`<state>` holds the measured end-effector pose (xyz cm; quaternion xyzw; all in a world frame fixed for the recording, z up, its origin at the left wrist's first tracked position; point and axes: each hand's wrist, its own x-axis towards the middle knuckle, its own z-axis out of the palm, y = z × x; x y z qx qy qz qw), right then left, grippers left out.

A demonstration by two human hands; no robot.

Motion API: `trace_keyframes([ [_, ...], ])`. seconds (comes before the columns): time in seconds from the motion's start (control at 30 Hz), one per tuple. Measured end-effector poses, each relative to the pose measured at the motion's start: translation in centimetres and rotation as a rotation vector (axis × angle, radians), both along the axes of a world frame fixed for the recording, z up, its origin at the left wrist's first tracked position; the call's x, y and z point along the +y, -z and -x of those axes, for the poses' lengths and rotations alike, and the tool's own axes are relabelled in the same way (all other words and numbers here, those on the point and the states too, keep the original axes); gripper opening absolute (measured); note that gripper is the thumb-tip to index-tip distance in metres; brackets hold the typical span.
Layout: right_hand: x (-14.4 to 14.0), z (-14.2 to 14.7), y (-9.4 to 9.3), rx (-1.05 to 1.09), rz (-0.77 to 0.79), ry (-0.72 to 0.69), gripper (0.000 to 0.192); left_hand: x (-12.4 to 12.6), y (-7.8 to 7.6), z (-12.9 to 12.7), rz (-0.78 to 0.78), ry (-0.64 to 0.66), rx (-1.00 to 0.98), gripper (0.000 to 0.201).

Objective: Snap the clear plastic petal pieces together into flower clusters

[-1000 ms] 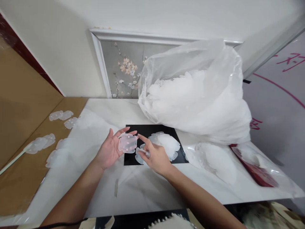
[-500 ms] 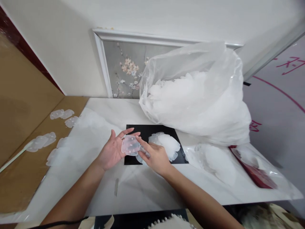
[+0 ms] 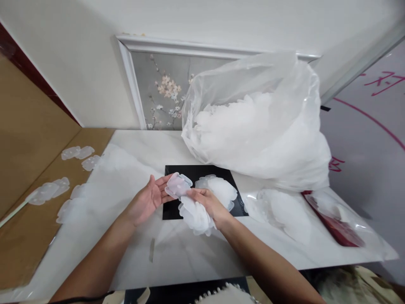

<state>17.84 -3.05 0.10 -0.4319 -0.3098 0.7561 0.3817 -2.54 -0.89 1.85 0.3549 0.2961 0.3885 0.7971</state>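
Note:
A thin translucent plastic piece point(image 3: 178, 185) with a scalloped outline and small bumps is held up over the black mat. My right hand point(image 3: 211, 206) pinches its right edge between thumb and fingers. Palm turned up, my left hand point(image 3: 147, 198) has its fingers stretched out and its thumb apart; the fingertips touch the piece's left side or lie just behind it. Below the right hand is a fanned stack of similar pieces point(image 3: 195, 216), partly covered by that hand; whether it is also gripped I cannot tell. Another pile point(image 3: 224, 191) rests on the black mat point(image 3: 177, 169).
A large clear bag point(image 3: 253, 126) full of white pieces stands at the back. Right of the mat lie more pieces point(image 3: 286, 211) and a red tray point(image 3: 332, 226) under plastic film. Loose pieces point(image 3: 77, 152) and a pale stick point(image 3: 19, 207) lie on cardboard at left.
The plastic piece has tilted and moved slightly up and right, its right edge now in my right hand's pinch. The fanned stack, mostly hidden before, now shows below that hand.

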Motion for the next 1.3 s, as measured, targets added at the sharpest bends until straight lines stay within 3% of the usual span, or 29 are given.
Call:
trace_keyframes([
  [0.4, 0.5, -0.7, 0.2, 0.186, -0.015, -0.136, 0.051, -0.1, -1.1, 0.3, 0.065, -0.034, -0.109, 0.068],
  [0.9, 0.6, -1.2, 0.5, 0.203, 0.007, -0.181, 0.068, 0.0, -1.7, 0.6, 0.042, -0.075, -0.162, 0.067],
  [1.03, 0.7, -0.9, 0.3, 0.21, 0.005, -0.164, 0.064, 0.0, -1.4, 0.6, 0.01, -0.055, -0.116, 0.067],
  [1.17, 0.4, -0.3, -0.4, 0.171, 0.001, -0.061, 0.05, -0.6, -1.4, 0.8, -0.105, 0.036, -0.018, 0.069],
  [1.23, 0.6, -0.3, -1.3, 0.131, -0.038, -0.007, 0.041, -0.6, -1.8, 1.0, -0.178, 0.071, 0.043, 0.071],
  [1.3, 1.6, -0.9, -3.0, 0.074, -0.131, 0.022, 0.039, 0.1, -2.4, 1.1, -0.208, 0.017, 0.149, 0.066],
])
